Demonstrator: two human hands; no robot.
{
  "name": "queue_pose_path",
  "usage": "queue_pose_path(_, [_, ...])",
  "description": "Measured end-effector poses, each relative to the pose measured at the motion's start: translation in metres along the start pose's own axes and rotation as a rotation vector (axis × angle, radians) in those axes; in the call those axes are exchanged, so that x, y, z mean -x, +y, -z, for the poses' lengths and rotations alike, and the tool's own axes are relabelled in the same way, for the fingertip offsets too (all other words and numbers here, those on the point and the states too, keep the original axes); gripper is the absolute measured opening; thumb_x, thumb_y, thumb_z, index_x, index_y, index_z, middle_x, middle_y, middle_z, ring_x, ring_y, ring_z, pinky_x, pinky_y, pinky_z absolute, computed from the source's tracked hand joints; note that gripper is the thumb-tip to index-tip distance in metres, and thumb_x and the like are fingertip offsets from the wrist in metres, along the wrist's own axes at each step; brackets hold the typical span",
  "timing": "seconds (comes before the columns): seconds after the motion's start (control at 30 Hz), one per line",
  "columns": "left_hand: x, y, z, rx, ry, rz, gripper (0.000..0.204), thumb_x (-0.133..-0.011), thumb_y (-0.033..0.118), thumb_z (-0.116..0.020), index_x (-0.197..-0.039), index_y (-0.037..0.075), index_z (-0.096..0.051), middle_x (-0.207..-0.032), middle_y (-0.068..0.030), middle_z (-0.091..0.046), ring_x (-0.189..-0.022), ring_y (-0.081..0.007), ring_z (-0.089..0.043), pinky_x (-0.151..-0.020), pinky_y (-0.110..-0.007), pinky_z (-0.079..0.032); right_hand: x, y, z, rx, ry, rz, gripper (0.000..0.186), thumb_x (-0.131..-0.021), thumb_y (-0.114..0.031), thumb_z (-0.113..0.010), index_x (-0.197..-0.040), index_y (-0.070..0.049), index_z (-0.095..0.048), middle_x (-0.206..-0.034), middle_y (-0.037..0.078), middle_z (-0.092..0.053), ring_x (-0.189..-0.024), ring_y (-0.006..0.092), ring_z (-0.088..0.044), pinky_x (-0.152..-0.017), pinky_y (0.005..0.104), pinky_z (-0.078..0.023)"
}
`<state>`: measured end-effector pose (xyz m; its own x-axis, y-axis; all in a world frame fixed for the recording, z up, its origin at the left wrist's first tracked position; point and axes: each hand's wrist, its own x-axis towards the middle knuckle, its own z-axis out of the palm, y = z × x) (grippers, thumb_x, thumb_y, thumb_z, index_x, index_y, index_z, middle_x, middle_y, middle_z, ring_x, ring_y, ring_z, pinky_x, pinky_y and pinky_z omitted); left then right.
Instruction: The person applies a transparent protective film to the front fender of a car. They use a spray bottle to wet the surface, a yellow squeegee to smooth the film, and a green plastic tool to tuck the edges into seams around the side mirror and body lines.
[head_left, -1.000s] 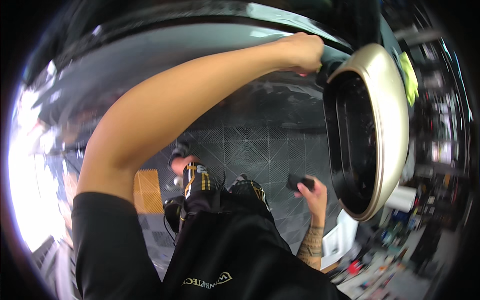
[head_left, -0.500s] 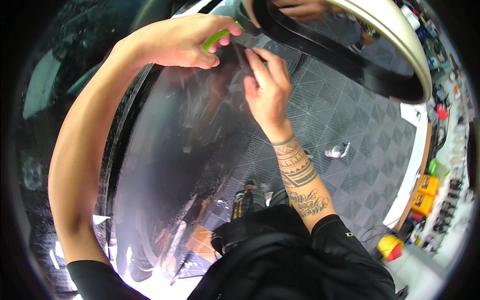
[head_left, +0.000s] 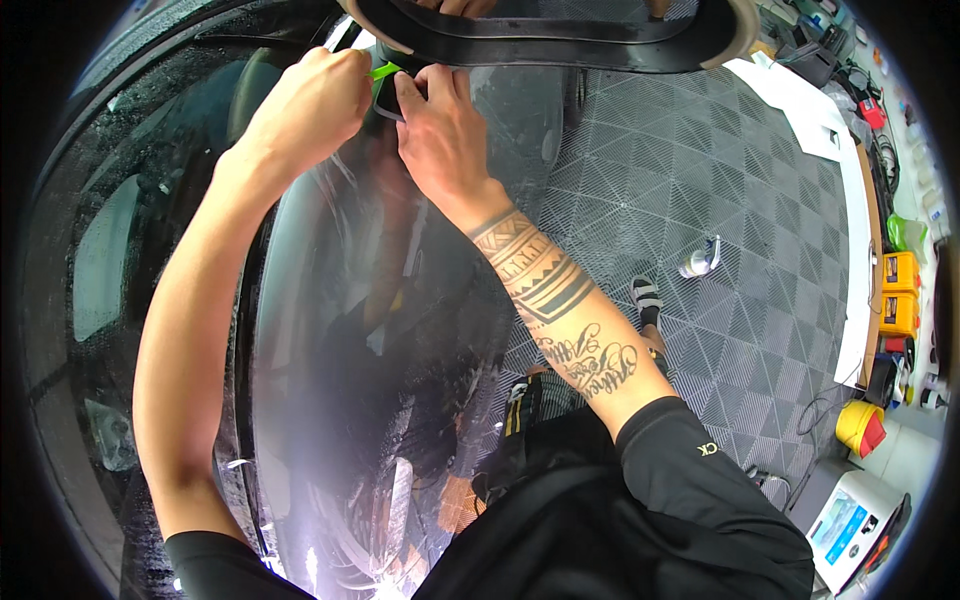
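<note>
My left hand (head_left: 325,100) is closed around a small bright green tool (head_left: 383,71), whose thin end sticks out past the fingers near the base of the side mirror (head_left: 560,48). Close beside it, my right hand (head_left: 445,140) pinches a thin dark piece of film (head_left: 388,98) with a pale curved edge. Both hands are above the upper part of a dark, glossy car door (head_left: 340,300), which carries wet streaks and reflections. The fingertips of my left hand are hidden behind its knuckles.
Wet window glass (head_left: 105,260) runs along the left. Grey floor tiles (head_left: 740,340) lie to the right, with a spray bottle (head_left: 698,260) on them. Along the right wall stand yellow cases (head_left: 898,290), a yellow-red container (head_left: 860,428) and a white machine (head_left: 845,525).
Both hands have moved left in the view and closer together. The view has shifted, so the side mirror now sits higher and the white machine shows at the lower right.
</note>
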<state>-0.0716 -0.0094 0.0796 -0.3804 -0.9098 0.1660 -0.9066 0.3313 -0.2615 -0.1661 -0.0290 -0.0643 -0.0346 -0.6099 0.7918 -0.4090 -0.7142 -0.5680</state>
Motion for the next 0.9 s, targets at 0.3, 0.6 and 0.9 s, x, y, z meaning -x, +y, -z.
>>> queue_pose_path(0.3, [-0.006, 0.01, -0.006, 0.996, -0.254, 0.85, 0.015, -0.092, 0.005, -0.052, -0.081, -0.004, -0.054, -0.062, -0.0039, -0.048, -0.047, -0.0111, -0.044, -0.04, -0.028, -0.033, 0.066, 0.003, 0.047, -0.12, -0.103, -0.144, 0.049, -0.065, 0.005, -0.072, -0.112, -0.002, -0.062, -0.102, 0.011, -0.052, -0.096, 0.0307, -0.053, -0.075, 0.0391, -0.053])
queue_pose_path(0.6, [0.011, 0.058, -0.063, 1.537, 0.282, 0.99, 0.016, -0.099, 0.009, -0.044, -0.092, -0.003, -0.053, -0.069, -0.0014, -0.047, -0.051, -0.007, -0.039, -0.042, -0.023, -0.03, 0.093, 0.023, 0.071, -0.15, -0.231, -0.232, 0.047, -0.067, 0.008, -0.068, -0.114, 0.001, -0.065, -0.101, 0.012, -0.056, -0.094, 0.0302, -0.054, -0.082, 0.0377, -0.049])
queue_pose_path(0.9, [0.018, 0.065, -0.059, 1.295, 0.186, 0.922, 0.017, -0.1, 0.011, -0.044, -0.093, -0.003, -0.053, -0.069, 0.0004, -0.046, -0.052, -0.0062, -0.039, -0.045, -0.023, -0.031, 0.094, 0.037, 0.06, -0.111, -0.279, -0.154, 0.046, -0.067, 0.004, -0.072, -0.112, -0.001, -0.065, -0.102, 0.01, -0.055, -0.095, 0.0289, -0.054, -0.076, 0.038, -0.052])
